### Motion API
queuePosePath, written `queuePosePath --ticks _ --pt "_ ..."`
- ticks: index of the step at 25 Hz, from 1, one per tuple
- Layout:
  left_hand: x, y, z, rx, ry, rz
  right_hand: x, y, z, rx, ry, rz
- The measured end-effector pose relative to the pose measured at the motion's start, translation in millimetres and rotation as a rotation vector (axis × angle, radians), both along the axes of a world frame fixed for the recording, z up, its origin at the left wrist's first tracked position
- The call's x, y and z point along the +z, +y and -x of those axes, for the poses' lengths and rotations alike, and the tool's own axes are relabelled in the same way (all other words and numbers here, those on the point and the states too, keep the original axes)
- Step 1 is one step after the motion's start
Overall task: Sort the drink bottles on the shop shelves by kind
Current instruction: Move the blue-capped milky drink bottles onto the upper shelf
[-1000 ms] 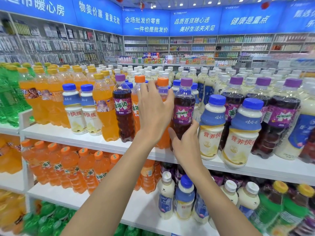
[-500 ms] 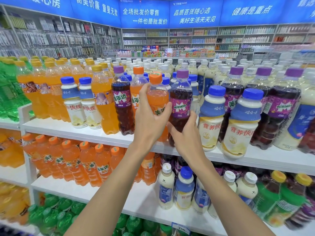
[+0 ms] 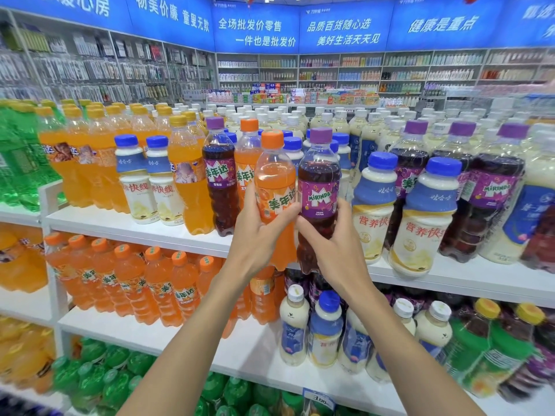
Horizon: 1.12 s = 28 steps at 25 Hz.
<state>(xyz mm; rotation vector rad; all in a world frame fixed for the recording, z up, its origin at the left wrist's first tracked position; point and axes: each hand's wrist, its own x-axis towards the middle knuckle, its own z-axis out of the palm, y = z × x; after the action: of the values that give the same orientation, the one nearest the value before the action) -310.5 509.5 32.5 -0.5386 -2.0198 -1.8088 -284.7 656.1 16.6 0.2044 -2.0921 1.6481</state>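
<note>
Centre frame: your left hand (image 3: 258, 244) gripped a clear plastic bottle of orange soda with an orange cap (image 3: 274, 181), fingers curled round behind the label, thumb across its front. Your right hand (image 3: 339, 256) gripped a clear plastic bottle of dark grape soda with a purple cap (image 3: 319, 187), wrapped lower on the body. Both bottles stood upright, side by side and touching. Their bases hung in front of the lip of the white upper shelf board (image 3: 135, 226), so they seemed lifted off it. Handling, as judged: both looked full, so fairly heavy for one hand each. The thin walls would give a little under a squeeze, and the glossy label film was likely slick. Fizzy contents meant no shaking or dropping. The best hold looked to be the waist at or just under the label, not the cap. The shelf surface was smooth, flat and tightly packed. Small blue-capped bottles of creamy milk drink (image 3: 374, 205) stood right of centre among more grape bottles, so a careless set-down could topple neighbours. At lower left, rows of orange-capped orange soda bottles (image 3: 129, 280) filled the shelf below. The room was a shop floor. A blue banner with white characters (image 3: 258, 31) ran across the top of the frame, with stocked wall racks (image 3: 420, 70) beneath it.
</note>
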Motion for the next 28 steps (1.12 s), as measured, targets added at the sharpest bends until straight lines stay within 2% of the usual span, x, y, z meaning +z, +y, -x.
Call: queuePosePath --ticks 6,10,18,28 --pt "-27 -19 -35 -0.076 -0.158 -0.150 -22 -2 -33 0.139 -0.068 0.254" --pt "-64 -35 -49 -0.036 -0.279 -0.202 -46 -1 -48 0.182 -0.119 0.320" --pt "-130 -56 -74 0.057 -0.440 -0.030 -102 -9 -80 0.153 -0.277 0.301" --pt "-197 -59 -45 0.166 -0.469 0.078 -138 -20 -103 0.097 -0.420 0.244"
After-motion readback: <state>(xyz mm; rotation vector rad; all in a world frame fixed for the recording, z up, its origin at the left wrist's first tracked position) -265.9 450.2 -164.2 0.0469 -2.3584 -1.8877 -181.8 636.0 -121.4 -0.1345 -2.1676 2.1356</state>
